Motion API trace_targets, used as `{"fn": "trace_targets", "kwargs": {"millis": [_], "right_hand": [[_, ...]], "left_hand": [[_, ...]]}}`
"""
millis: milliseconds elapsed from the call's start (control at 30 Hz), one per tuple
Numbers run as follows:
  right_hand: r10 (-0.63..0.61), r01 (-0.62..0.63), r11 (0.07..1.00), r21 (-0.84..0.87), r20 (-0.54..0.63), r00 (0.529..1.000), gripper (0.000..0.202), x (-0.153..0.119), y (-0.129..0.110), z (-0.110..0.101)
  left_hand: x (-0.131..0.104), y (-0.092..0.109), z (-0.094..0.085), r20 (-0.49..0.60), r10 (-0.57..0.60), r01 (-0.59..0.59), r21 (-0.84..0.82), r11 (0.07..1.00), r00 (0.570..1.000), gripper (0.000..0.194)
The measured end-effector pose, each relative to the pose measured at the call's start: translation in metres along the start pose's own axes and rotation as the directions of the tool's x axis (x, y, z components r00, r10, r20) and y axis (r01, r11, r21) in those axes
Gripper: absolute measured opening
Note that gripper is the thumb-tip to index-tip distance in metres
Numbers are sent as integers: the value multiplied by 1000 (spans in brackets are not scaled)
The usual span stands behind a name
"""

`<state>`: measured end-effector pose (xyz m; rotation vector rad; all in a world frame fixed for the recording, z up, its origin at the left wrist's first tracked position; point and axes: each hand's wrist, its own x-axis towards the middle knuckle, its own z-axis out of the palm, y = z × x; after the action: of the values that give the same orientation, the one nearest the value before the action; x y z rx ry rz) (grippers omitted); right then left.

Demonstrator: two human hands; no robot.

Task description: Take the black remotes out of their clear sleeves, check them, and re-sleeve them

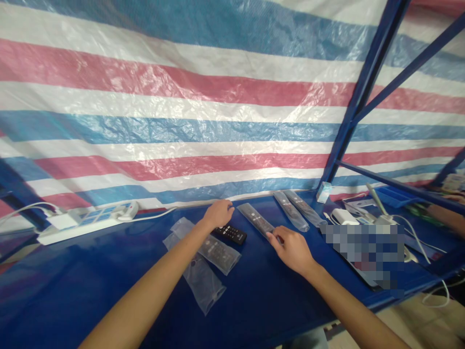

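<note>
My left hand (pixel 219 213) is over the far end of a bare black remote control (pixel 236 235), its fingers bent and mostly hidden behind the back of the hand. Whether it touches anything there I cannot tell. My right hand (pixel 294 248) is closed, thumb and fingers pinching the near end of a remote control in a clear plastic bag (pixel 254 217) that lies on the blue table. Under and beside my left forearm are two more frosted bags, one with a dark remote control (pixel 220 253) showing through and another bag (pixel 203 283) nearer me.
Two more bagged remote controls (pixel 291 211) lie at the back right, near a small white box (pixel 324 192). A white power strip (pixel 87 223) runs along the back left. Chargers and cables (pixel 345 217), a blurred-out flat object (pixel 363 257) and a blue tray (pixel 394 195) are on the right, beside a blue frame post (pixel 350 114). Another person's arm (pixel 446 218) shows at the right edge.
</note>
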<state>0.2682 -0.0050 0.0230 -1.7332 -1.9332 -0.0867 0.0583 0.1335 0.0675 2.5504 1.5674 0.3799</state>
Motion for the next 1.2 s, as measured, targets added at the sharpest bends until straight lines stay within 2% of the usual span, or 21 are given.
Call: {"fn": "trace_targets", "kwargs": {"millis": [133,300,500,700,933,1100,1200], "right_hand": [[28,-23,999,42,-127,992,43,-10,16,-1],[36,-30,998,56,-103,994,42,-16,23,2],[21,-14,995,98,-78,997,40,-16,21,7],[33,-24,991,133,-65,997,40,-16,24,6],[39,-40,995,90,15,999,37,-16,23,7],[47,-52,995,79,64,997,34,-15,20,5],[41,-48,995,93,78,996,34,-15,18,4]], "left_hand": [[37,6,15,83,-63,64,-9,998,995,25],[55,8,29,176,-121,128,-28,991,977,25],[68,8,37,201,-163,179,-62,982,966,30],[68,13,37,210,-124,146,-94,985,970,30],[63,12,30,213,-131,158,-114,981,968,33],[58,10,28,231,-147,180,-129,975,962,28],[54,14,29,206,-147,177,-133,975,967,22]]}}
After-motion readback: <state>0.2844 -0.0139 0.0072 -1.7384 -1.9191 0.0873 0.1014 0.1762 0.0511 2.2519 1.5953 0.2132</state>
